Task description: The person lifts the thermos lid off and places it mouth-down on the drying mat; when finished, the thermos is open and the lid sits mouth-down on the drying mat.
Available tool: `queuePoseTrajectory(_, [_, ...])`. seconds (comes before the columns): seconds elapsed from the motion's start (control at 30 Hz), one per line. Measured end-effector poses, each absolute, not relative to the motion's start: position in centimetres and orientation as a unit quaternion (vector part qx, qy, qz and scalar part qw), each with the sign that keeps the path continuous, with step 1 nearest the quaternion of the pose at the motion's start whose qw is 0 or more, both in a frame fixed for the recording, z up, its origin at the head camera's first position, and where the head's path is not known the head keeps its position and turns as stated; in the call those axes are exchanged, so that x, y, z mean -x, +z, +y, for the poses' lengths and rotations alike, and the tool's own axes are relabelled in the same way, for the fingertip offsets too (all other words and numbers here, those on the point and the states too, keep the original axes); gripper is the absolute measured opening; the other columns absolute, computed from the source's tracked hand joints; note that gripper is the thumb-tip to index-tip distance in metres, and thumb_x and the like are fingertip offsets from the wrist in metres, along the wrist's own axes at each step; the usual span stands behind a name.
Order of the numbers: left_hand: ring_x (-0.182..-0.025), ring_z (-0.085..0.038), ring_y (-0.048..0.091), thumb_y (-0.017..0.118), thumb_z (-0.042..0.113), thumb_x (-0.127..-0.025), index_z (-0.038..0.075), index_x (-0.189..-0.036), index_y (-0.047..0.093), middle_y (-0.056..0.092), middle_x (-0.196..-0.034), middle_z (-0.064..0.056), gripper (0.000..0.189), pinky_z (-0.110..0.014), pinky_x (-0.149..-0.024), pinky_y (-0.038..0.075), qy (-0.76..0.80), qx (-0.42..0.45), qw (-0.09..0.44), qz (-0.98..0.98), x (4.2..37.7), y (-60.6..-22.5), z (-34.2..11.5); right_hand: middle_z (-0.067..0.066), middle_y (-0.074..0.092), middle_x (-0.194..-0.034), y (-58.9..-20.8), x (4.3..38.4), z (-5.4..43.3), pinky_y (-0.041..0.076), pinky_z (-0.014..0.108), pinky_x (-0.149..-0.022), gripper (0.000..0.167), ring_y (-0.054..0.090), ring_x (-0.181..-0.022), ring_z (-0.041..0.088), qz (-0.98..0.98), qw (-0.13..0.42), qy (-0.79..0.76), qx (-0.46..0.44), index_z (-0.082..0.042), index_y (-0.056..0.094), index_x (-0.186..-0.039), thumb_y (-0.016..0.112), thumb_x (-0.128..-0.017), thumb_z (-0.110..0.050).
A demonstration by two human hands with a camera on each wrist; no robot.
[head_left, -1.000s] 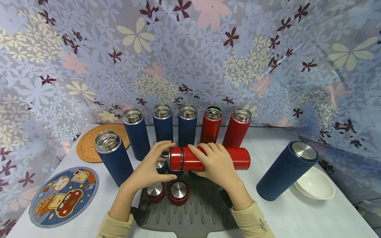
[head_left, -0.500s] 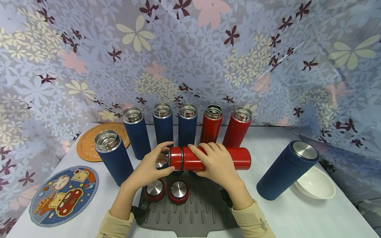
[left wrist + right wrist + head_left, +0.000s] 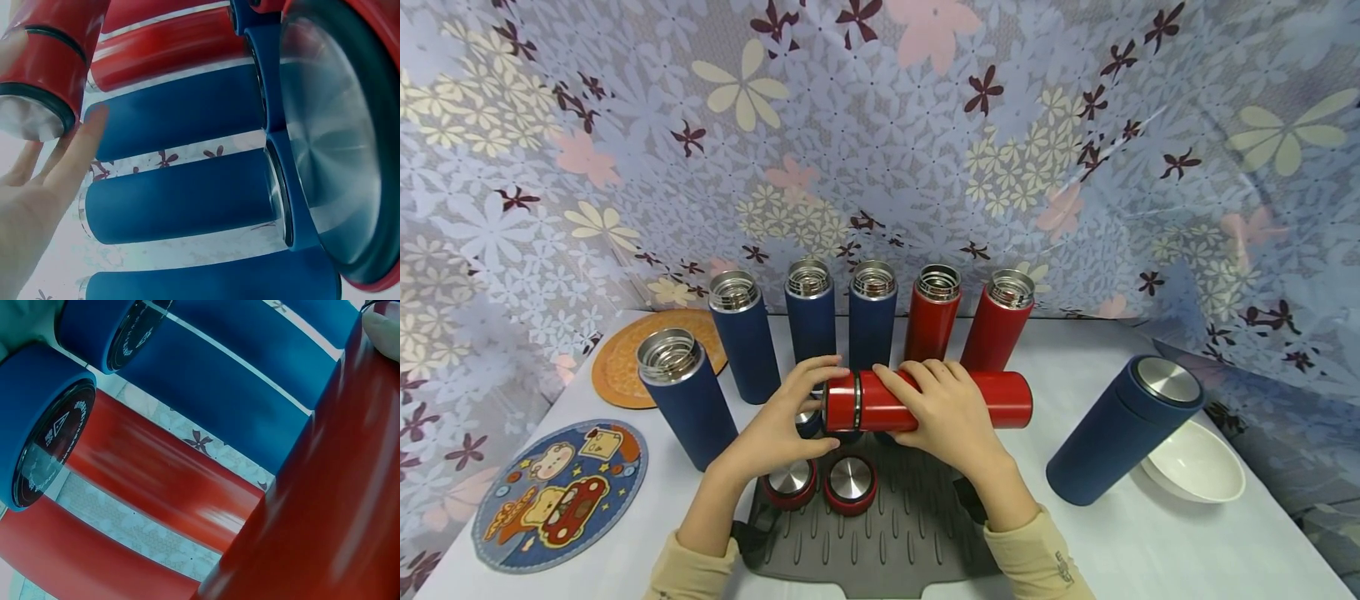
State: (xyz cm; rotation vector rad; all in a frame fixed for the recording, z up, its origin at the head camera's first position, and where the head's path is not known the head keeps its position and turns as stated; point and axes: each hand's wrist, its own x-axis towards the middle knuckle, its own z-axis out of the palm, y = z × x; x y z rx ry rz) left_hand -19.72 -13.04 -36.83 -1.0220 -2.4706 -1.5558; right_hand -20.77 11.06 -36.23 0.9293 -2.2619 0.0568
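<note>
A red thermos (image 3: 1009,400) lies sideways in the air over a grey ridged mat (image 3: 910,533), its red lid (image 3: 841,402) toward the left. From above, my right hand (image 3: 946,408) grips the thermos body. My left hand (image 3: 767,429) curves loosely round the lid, fingers on the far side and thumb on the near side. In the left wrist view a fingertip overlaps the lid (image 3: 47,78), while other fingers (image 3: 81,147) reach past its steel end. Two red lids (image 3: 851,483) with steel tops sit on the mat, and a blue lid (image 3: 808,421) shows partly behind my left hand.
Behind the hands stand several lidless blue thermoses (image 3: 752,350) and two lidless red ones (image 3: 934,317). A lidded blue thermos (image 3: 1120,433) stands at right by a white bowl (image 3: 1198,467). At left lie a round cartoon mat (image 3: 561,496) and an orange disc (image 3: 617,358).
My left thumb comes up to the lid half a second ago, then drops back from its edge, while the fingers shift on the lid. My right hand and the thermos stay nearly still.
</note>
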Motion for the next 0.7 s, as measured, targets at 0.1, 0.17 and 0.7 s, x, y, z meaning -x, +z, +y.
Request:
queuePoseTrajectory(0.1, [-0.124,-0.029,0.042,0.073,-0.006,-0.071,0.017,-0.129,0.044,0.034,-0.140,-0.006,0.069,-0.041,-0.090,0.048,-0.502,0.328,0.030,-0.800,19.7,-36.7,-13.0,0.007,0.063,-0.103,-36.2,20.8,11.0,0.046,0.041,-0.083,0.082,0.058,-0.092,0.026,-0.868,0.341,0.025,-0.359,-0.021,0.055,-0.126,0.086,-0.053,-0.042])
queuePoseTrajectory(0.17, [-0.119,-0.029,0.047,0.073,-0.004,-0.072,0.016,-0.128,0.046,0.039,-0.135,-0.007,0.066,-0.038,-0.087,0.050,-0.510,0.316,0.027,-0.800,19.6,-36.6,-13.1,0.007,0.063,-0.103,-36.2,20.7,11.0,0.046,0.041,-0.083,0.082,0.058,-0.092,0.026,-0.867,0.342,0.028,-0.361,-0.021,0.055,-0.126,0.086,-0.053,-0.041])
queuePoseTrajectory(0.7, [-0.088,-0.024,0.057,0.069,0.010,-0.081,0.009,-0.132,0.044,0.050,-0.117,-0.017,0.057,-0.027,-0.067,0.053,-0.575,0.190,0.002,-0.796,19.5,-35.7,-14.3,0.014,0.061,-0.111,-35.6,21.6,12.3,0.045,0.049,-0.084,0.078,0.057,-0.100,0.032,-0.841,0.449,0.227,-0.199,-0.012,0.054,-0.123,0.088,-0.054,-0.024])
